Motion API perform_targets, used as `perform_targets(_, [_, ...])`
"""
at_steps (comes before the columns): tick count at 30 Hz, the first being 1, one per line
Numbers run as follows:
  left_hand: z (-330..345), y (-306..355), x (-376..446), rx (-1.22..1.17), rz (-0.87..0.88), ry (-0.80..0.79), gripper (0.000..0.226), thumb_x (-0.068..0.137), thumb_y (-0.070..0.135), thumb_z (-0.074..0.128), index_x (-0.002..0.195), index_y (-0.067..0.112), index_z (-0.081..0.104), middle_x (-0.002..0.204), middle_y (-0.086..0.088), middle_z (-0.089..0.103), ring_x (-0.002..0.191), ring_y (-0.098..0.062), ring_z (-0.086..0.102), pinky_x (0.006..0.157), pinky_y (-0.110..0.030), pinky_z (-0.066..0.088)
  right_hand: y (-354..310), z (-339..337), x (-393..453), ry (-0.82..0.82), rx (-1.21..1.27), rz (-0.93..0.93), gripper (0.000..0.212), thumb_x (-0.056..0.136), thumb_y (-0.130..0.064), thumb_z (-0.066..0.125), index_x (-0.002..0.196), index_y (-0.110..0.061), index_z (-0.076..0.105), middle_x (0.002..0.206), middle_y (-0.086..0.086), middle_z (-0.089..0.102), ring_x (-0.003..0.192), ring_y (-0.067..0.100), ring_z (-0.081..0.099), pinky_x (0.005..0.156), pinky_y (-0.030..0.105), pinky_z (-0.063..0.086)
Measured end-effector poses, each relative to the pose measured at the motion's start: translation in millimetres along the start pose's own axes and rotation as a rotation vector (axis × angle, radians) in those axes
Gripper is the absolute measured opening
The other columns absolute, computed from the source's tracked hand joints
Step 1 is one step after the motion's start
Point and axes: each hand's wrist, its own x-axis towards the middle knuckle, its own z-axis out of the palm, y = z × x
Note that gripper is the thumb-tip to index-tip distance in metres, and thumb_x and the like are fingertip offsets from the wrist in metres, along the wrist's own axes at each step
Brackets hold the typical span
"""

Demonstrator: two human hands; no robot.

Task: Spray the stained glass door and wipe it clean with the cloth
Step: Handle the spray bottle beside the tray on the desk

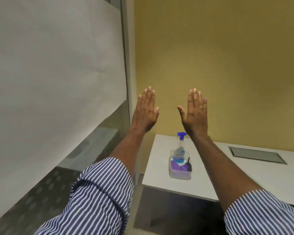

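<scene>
My left hand (pixel 145 112) and my right hand (pixel 195 114) are both raised flat, backs toward me, fingers straight, holding nothing. Below them a clear spray bottle with a blue trigger head (pixel 181 146) stands in a clear plastic tub (pixel 180 174) on the white table (pixel 244 175). A purple cloth (pixel 178 166) lies in the same tub beside the bottle, with something dark next to it. The glass door (pixel 54 73) fills the left of the view, frosted across most of its height and clear along the bottom band.
A yellow wall (pixel 227 56) stands behind the table. A grey recessed hatch (pixel 256 154) is set in the tabletop at the right. The door's metal frame (pixel 128 65) runs upright between glass and wall. Dark carpet (pixel 168 209) lies below.
</scene>
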Motion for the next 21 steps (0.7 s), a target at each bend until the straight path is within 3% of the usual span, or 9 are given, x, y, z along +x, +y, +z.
perform_targets(13, [203.2, 16.9, 43.3, -0.1, -0.181, -0.217, 0.071, 0.108, 0.045, 0.026, 0.162, 0.008, -0.001, 0.171, -0.011, -0.009, 0.159, -0.024, -0.007, 0.13, -0.043, -0.002, 130.1, 132.3, 12.5, -0.168, 0.024, 0.072, 0.072, 0.104, -0.052, 0.026, 0.161, -0.007, 0.021, 0.167, 0.013, 0.025, 0.156, 0.029, 0.019, 0.128, 0.049, 0.01])
perform_targets(18, [266.6, 24.5, 45.8, -0.208, -0.289, -0.274, 0.073, 0.107, 0.042, 0.036, 0.162, 0.009, 0.0, 0.171, -0.011, -0.007, 0.159, -0.024, -0.006, 0.129, -0.039, -0.004, 172.4, 184.0, 16.4, -0.239, 0.114, 0.059, 0.073, 0.103, -0.052, 0.027, 0.16, -0.007, 0.024, 0.166, 0.012, 0.028, 0.156, 0.029, 0.021, 0.128, 0.046, 0.01])
perform_targets(21, [300.2, 25.3, 39.4, -0.277, -0.318, -0.342, 0.077, 0.106, 0.038, 0.044, 0.162, 0.011, -0.001, 0.172, -0.01, -0.007, 0.159, -0.023, -0.005, 0.128, -0.037, -0.004, 192.1, 211.7, 12.4, -0.287, 0.231, 0.095, 0.068, 0.106, -0.046, 0.039, 0.16, -0.008, 0.023, 0.167, 0.011, 0.028, 0.156, 0.027, 0.02, 0.128, 0.04, 0.01])
